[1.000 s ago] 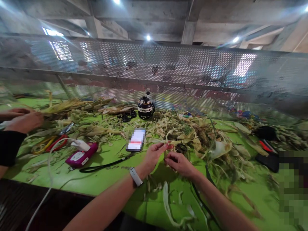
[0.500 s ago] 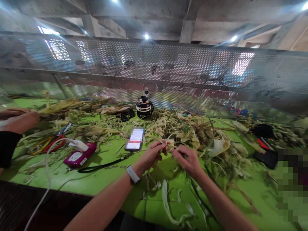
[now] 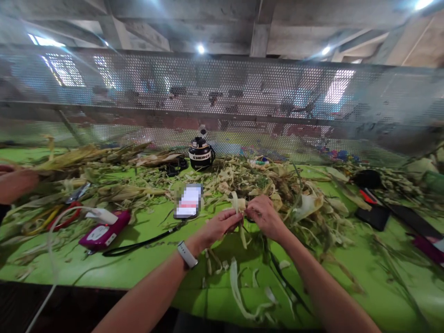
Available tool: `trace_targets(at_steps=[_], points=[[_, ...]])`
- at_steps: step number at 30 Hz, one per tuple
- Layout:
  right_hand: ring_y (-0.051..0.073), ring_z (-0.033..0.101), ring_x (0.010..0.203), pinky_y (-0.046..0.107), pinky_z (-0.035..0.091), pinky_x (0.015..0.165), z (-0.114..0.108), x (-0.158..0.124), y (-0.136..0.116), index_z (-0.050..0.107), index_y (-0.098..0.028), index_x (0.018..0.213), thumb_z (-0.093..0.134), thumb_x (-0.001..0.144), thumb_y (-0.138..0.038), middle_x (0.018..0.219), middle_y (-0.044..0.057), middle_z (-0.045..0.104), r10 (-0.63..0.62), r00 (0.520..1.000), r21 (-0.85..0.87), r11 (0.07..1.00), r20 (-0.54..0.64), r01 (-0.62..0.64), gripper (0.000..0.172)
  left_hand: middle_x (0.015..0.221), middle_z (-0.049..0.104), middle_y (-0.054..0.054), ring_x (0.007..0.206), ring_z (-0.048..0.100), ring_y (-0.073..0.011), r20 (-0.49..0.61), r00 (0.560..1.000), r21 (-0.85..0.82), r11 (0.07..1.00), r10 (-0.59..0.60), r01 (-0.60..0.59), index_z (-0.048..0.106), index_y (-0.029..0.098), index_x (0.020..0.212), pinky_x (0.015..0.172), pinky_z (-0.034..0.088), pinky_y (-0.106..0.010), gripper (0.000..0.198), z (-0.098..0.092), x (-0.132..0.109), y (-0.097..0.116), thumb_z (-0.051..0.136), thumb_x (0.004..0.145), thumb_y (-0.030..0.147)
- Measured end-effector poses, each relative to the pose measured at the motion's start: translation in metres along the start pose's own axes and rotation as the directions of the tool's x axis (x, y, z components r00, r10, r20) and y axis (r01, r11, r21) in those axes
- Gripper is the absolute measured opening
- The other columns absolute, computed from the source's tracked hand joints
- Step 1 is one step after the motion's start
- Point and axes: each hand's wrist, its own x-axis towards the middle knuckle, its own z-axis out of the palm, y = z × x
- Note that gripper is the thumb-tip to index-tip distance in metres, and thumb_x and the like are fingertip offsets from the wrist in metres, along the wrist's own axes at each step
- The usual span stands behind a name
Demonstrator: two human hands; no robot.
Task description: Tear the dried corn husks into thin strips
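Near the middle of the green table (image 3: 145, 266), my left hand (image 3: 225, 224) is closed on a pale plant strip (image 3: 244, 237), which hangs down below the fingers and also sticks up above them. My right hand (image 3: 265, 216) is pinched close beside it, its fingertips at the same pale material; what exactly they hold is too small to tell. A heap of dry leaves and husks (image 3: 277, 182) lies just behind both hands. Loose pale strips (image 3: 236, 282) are scattered on the table below them.
A phone (image 3: 189, 201), a purple power bank (image 3: 106, 231) with a white cable, and red-handled scissors (image 3: 69, 216) lie left. Behind stands a black jar (image 3: 201, 153) before a perforated metal screen (image 3: 145, 92). Another person's hand (image 3: 19, 184) is at far left. A black phone (image 3: 373, 216) lies right.
The view has shifted slightly right. My hands have come closer together, and the pale strip now shows above and below my left fingers. The other person's hand is nearer the left edge.
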Motion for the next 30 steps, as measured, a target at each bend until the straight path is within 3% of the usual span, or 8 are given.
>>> trace_targets(at_steps=[4, 9, 14, 18, 21, 24, 27, 30], points=[[0.018, 0.055, 0.079, 0.032, 0.042, 0.077, -0.006, 0.000, -0.001, 0.061, -0.018, 0.070, 0.044, 0.088, -0.042, 0.079, 0.006, 0.061, 0.075, 0.995, 0.275, 0.957, 0.072, -0.092, 0.035, 0.054, 0.046, 0.003, 0.048, 0.031, -0.0075, 0.101, 0.995, 0.026, 0.999, -0.024, 0.022, 0.066, 0.015, 0.067, 0.045, 0.022, -0.023, 0.033, 0.001, -0.004, -0.001, 0.067, 0.068, 0.048], [0.019, 0.059, 0.090, 0.032, 0.043, 0.084, 0.004, 0.000, -0.012, 0.067, -0.018, 0.087, 0.052, 0.082, -0.047, 0.092, 0.006, 0.066, 0.180, 0.978, 0.544, 0.813, 0.109, -0.210, 0.032, 0.059, 0.055, 0.000, 0.055, 0.044, -0.0117, 0.144, 0.989, 0.096, 0.995, 0.023, -0.037, 0.068, 0.017, 0.065, 0.053, 0.032, -0.023, 0.029, 0.007, -0.002, -0.007, 0.071, 0.064, 0.046], [0.016, 0.058, 0.071, 0.029, 0.046, 0.069, 0.018, 0.001, -0.014, 0.066, -0.018, 0.071, 0.057, 0.076, -0.052, 0.072, 0.003, 0.064, 0.387, 0.922, 0.681, 0.675, 0.000, -0.284, 0.035, 0.049, 0.040, 0.003, 0.049, 0.029, -0.0093, 0.061, 0.997, 0.155, 0.987, 0.040, -0.049, 0.063, 0.017, 0.059, 0.048, 0.021, -0.024, 0.039, 0.006, 0.001, -0.006, 0.061, 0.070, 0.054], [0.012, 0.051, 0.052, 0.025, 0.043, 0.051, 0.021, 0.000, -0.015, 0.064, -0.017, 0.067, 0.061, 0.071, -0.055, 0.060, 0.000, 0.059, 0.517, 0.855, 0.766, 0.534, 0.038, -0.357, 0.039, 0.048, 0.035, 0.004, 0.048, 0.025, -0.0086, 0.096, 0.995, 0.180, 0.983, 0.014, -0.031, 0.060, 0.016, 0.057, 0.047, 0.016, -0.025, 0.041, 0.005, -0.003, -0.003, 0.061, 0.070, 0.055], [0.010, 0.047, 0.043, 0.024, 0.040, 0.045, 0.017, -0.001, -0.017, 0.062, -0.017, 0.067, 0.062, 0.069, -0.056, 0.053, -0.002, 0.056, 0.540, 0.832, 0.796, 0.446, 0.127, -0.410, 0.039, 0.046, 0.035, 0.005, 0.048, 0.026, -0.0083, 0.095, 0.995, 0.152, 0.988, -0.020, 0.006, 0.064, 0.016, 0.058, 0.046, 0.016, -0.024, 0.039, 0.006, -0.005, -0.003, 0.063, 0.068, 0.054], [0.012, 0.052, 0.048, 0.025, 0.044, 0.051, 0.005, 0.000, -0.016, 0.062, -0.016, 0.063, 0.056, 0.073, -0.059, 0.056, 0.000, 0.060, 0.503, 0.839, 0.763, 0.453, 0.209, -0.461, 0.045, 0.048, 0.044, 0.003, 0.046, 0.027, -0.0080, 0.058, 0.995, 0.047, 0.996, -0.082, 0.080, 0.068, 0.016, 0.066, 0.045, 0.015, -0.024, 0.036, 0.006, -0.004, -0.007, 0.065, 0.068, 0.052], [0.014, 0.058, 0.056, 0.027, 0.046, 0.060, -0.009, 0.000, -0.012, 0.064, -0.015, 0.060, 0.043, 0.079, -0.064, 0.058, 0.003, 0.063, 0.445, 0.841, 0.649, 0.549, 0.307, -0.527, 0.056, 0.059, 0.056, -0.001, 0.047, 0.031, -0.0084, -0.043, 0.996, -0.078, 0.994, -0.075, 0.071, 0.067, 0.017, 0.070, 0.045, 0.018, -0.023, 0.034, 0.005, 0.000, -0.010, 0.065, 0.068, 0.051], [0.013, 0.056, 0.054, 0.025, 0.044, 0.056, -0.016, 0.000, -0.010, 0.063, -0.014, 0.062, 0.048, 0.077, -0.063, 0.056, 0.002, 0.062, 0.339, 0.845, 0.574, 0.624, 0.413, -0.531, 0.053, 0.055, 0.049, 0.002, 0.048, 0.030, -0.0087, -0.086, 0.995, -0.110, 0.993, -0.051, 0.041, 0.063, 0.018, 0.066, 0.045, 0.019, -0.023, 0.034, 0.002, 0.003, -0.013, 0.062, 0.071, 0.052]])
